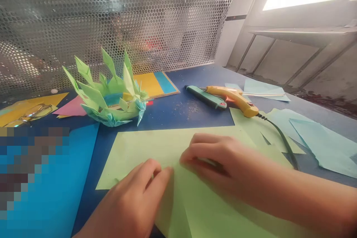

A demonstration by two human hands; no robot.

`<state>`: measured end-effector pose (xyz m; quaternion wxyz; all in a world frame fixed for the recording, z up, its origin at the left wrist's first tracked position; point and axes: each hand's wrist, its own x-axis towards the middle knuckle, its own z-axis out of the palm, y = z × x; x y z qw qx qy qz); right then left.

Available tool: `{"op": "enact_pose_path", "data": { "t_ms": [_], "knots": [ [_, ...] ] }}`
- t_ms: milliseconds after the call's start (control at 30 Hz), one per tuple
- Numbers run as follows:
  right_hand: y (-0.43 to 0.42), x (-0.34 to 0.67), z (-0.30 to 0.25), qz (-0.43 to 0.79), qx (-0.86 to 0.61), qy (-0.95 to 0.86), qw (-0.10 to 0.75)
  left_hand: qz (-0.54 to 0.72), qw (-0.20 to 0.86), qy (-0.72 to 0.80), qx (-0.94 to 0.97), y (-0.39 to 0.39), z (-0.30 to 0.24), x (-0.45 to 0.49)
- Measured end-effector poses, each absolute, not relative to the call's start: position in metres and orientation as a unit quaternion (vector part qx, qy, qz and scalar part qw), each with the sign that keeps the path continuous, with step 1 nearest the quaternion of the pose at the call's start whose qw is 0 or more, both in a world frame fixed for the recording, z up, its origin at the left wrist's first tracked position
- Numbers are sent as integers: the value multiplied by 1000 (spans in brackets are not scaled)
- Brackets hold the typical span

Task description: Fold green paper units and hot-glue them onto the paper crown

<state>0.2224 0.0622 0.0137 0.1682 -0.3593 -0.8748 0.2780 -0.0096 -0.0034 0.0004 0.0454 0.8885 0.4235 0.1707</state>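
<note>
Light green paper (150, 143) lies in front of me, with a creased, partly raised portion toward the bottom of the view. My left hand (131, 197) rests on it, thumb and bent fingers closed together at the paper near the middle. Just to the right, my right hand (217, 154) has its fingertips brought together on the same green paper. The fingertips are partly hidden, and the right forearm is slightly blurred. Beyond the hands stands a ring-shaped folded-paper piece (95, 98) with pointed green leaves and light blue parts at its base.
A yellow hot glue gun (232, 96), its cord trailing right, lies against a long teal hand tool (208, 97). Light blue sheets (326, 145) spread at right. Bright blue paper (67, 178) and glasses (33, 113) are at left. A perforated metal panel (111, 18) stands behind.
</note>
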Motion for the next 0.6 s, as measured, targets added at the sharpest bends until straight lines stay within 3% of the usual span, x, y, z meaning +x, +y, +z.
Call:
{"op": "enact_pose_path", "data": {
  "t_ms": [600],
  "knots": [
    [52,219,13,298,-374,-859,185,94,33,407,908,-1,-6,-13]
  ]
}}
